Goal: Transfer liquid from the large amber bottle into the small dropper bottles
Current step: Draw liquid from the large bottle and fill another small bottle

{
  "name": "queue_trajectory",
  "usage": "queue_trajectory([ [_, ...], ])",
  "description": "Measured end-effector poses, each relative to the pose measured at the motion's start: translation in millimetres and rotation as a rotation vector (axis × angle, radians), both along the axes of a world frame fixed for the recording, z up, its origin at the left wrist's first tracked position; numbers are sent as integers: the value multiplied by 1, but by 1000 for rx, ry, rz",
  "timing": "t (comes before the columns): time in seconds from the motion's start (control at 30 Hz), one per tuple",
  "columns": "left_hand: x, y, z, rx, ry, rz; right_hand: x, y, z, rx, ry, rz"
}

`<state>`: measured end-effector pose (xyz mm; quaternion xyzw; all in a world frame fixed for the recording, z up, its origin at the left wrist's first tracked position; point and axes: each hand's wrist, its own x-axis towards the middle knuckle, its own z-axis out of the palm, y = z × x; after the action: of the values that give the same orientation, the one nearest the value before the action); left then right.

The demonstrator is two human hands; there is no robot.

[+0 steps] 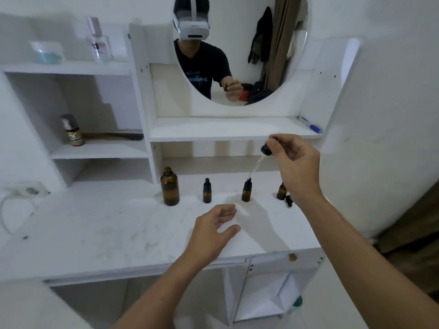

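A: Widest first?
B: White desk [99, 224], scuffed, with shelves [99, 151] at left and a round mirror [240, 67] above, reflecting a headset wearer.

A: On the shelves?
B: Clear bottle [98, 41] and tub [47, 52] up top; spray can [72, 130] lower down. Pen [308, 124] on the ledge under the mirror. Socket [28, 191] at far left.

A: Hands?
B: Left hand [213, 230] low over the desk, fingers loose, grasping nothing. Right hand [294, 162] raised, pinching a dropper [257, 162] by its black bulb.

A: Bottles?
B: In a row along the back. Big bottle [169, 186] at left, uncapped, upright. Next, first vial [207, 191], capped. Then second vial [247, 192], dropper tip right at its neck; touching or not, cannot tell. Third vial [281, 191] partly hidden behind the right wrist, a black cap [288, 201] lying just beside.
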<state>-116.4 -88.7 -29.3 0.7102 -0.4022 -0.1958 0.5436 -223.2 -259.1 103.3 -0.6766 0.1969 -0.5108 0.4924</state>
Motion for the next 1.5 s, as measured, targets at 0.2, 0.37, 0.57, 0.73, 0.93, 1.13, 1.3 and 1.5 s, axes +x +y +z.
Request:
queue_trajectory([
  [0.2,46,73,1,-60,83,281,58,50,10,-23,-10,130],
  [0.37,80,101,6,-65,57,484,106,82,13,-39,-7,203],
  [0.57,115,91,12,-66,112,471,141,92,10,-35,7,220],
  [0.73,128,70,12,-70,104,425,157,91,6,-46,11,235],
  [0.93,131,61,10,-62,60,431,167,92,-6,-134,113,289],
  [1.13,133,60,9,-65,39,427,172,95,-25,-221,261,307],
  [1.3,134,61,6,-68,24,425,172,95,-42,-215,356,308],
  [1.5,134,61,5,-58,-1,427,170,96,-51,-199,383,297],
])
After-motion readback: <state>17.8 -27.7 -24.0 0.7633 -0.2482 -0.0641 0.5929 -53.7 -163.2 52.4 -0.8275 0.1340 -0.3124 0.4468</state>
